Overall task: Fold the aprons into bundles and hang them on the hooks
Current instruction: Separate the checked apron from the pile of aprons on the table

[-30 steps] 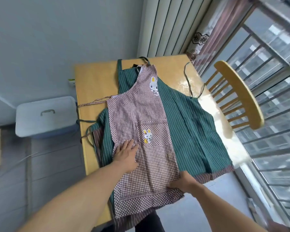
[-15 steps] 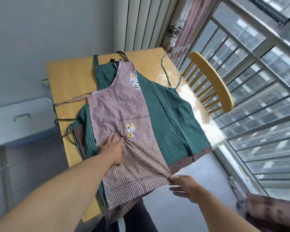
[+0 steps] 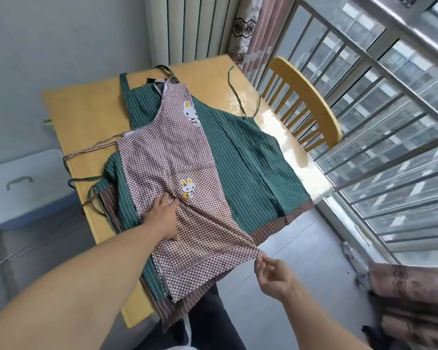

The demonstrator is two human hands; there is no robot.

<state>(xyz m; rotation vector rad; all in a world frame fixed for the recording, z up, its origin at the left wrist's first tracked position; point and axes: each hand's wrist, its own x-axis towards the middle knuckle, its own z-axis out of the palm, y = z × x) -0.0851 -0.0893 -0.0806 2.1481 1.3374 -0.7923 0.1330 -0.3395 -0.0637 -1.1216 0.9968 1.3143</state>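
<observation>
The right hand [image 3: 273, 276] pinches the lower corner of the checked apron [image 3: 172, 157] between fingertips, drawing it taut off the table [image 3: 86, 117] edge; the left hand [image 3: 162, 218] presses flat, fingers straight, on the cloth near its rabbit pocket. The checked apron lies folded lengthwise atop the green striped apron [image 3: 248, 162] — itself spread flat. Judged from this, folding has barely begun: no bundle exists, no hooks are in view — everything else remains.

Beneath the left hand [image 3: 162, 218], the checked apron [image 3: 167, 157] hides much of the green striped apron [image 3: 248, 157]. Near the right hand [image 3: 273, 276], hems hang past the table [image 3: 86, 117] edge. Patterned fabric [image 3: 412, 294] beyond is blurred and cropped.
</observation>
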